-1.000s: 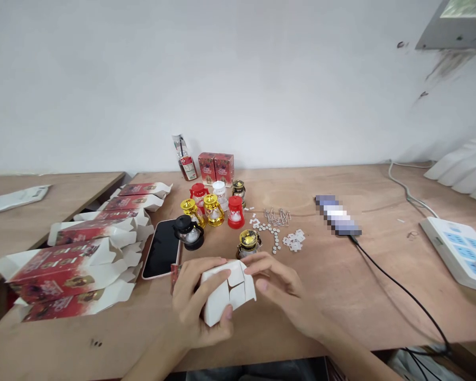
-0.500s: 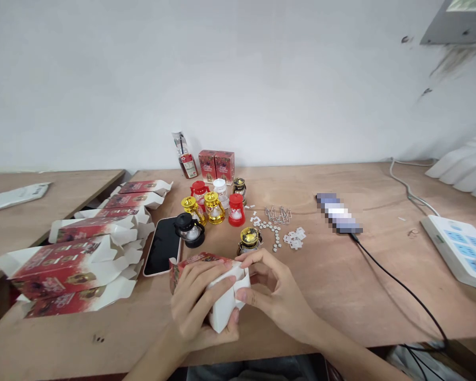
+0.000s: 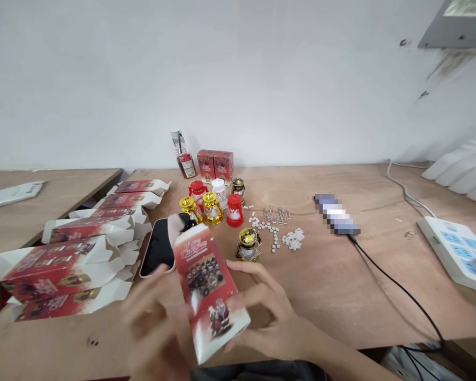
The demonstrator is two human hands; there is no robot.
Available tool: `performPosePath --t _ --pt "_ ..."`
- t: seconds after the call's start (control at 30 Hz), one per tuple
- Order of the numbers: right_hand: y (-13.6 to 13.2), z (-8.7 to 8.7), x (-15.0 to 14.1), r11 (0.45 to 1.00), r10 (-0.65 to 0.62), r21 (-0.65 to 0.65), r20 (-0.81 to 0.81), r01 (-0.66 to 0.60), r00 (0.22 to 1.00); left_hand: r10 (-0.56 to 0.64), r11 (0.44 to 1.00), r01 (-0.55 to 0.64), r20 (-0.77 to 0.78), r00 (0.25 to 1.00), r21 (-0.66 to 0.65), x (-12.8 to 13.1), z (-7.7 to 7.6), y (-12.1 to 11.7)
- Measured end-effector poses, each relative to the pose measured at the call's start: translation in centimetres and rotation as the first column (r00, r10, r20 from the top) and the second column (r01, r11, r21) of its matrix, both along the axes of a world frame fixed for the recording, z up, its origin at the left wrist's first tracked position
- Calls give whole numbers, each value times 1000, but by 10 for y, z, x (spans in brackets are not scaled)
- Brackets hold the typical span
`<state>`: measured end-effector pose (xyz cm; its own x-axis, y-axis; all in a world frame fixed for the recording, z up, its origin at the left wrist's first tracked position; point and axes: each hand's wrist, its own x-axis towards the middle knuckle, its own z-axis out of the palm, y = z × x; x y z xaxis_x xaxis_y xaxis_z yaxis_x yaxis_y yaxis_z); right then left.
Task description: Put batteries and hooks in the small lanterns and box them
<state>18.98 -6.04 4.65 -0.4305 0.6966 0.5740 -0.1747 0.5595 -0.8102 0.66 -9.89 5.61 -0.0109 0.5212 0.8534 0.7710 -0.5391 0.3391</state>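
The box (image 3: 210,291) is in the right hand (image 3: 264,312), tilted, above the middle of the near edge of the bench (image 3: 333,288), a red printed face showing.

Farthest left, a white packet (image 3: 14,195) lies on another bench (image 3: 59,211). Open cartons (image 3: 59,259) overlap in a row along the left edge of the main bench, white flaps out. The left hand (image 3: 156,317) is blurred at the box's left side; I cannot tell whether its grip is released or grasping. Beyond it lies a dark phone (image 3: 157,246), partly covered from view.

At the far edge stand a bottle (image 3: 186,161) and, just right of it, two closed boxes (image 3: 214,165) side by side. Nearer are grouped lanterns (image 3: 212,209): red, gold, white, black and dark gold. The right hand's grip grasps the box's right side. Beyond it stands a gold-topped lantern (image 3: 248,244), apart from the group.

Right of the lanterns lie small discs (image 3: 275,238), wire pieces (image 3: 276,215) and white tabs (image 3: 293,239). Next comes a phone (image 3: 337,214) with a black cable (image 3: 396,296) plugged in, then a power strip (image 3: 456,248) by the right edge.
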Motion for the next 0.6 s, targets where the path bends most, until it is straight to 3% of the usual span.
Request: performPosePath --t 0.07,0.13,0.2,0.27,0.37,0.43,0.47,0.6 --pt "0 0 0 949 -78 315 178 19 981 -33 997 47 209 977 -62 -4 14 2" --pt "2 -2 -1 853 -142 518 345 -62 928 -76 959 140 255 964 -247 -7 25 5" --pt "5 -6 -2 775 -179 616 434 -145 883 -64 915 141 210 976 -378 -9 31 10" --pt "13 -11 1 741 -202 651 448 -163 871 -9 914 78 170 985 -399 -10 30 17" --pt "34 -15 13 787 -347 614 370 54 862 40 935 20 161 986 -355 -13 20 27" --pt "53 -15 23 812 -480 523 347 259 806 44 946 -6 110 993 -325 -15 11 34" --pt "62 -16 27 830 -491 476 376 291 786 46 954 -23 72 996 -297 -16 7 37" --pt "90 -30 35 954 -232 287 541 82 809 85 978 -90 -35 996 -186 -18 -9 53"
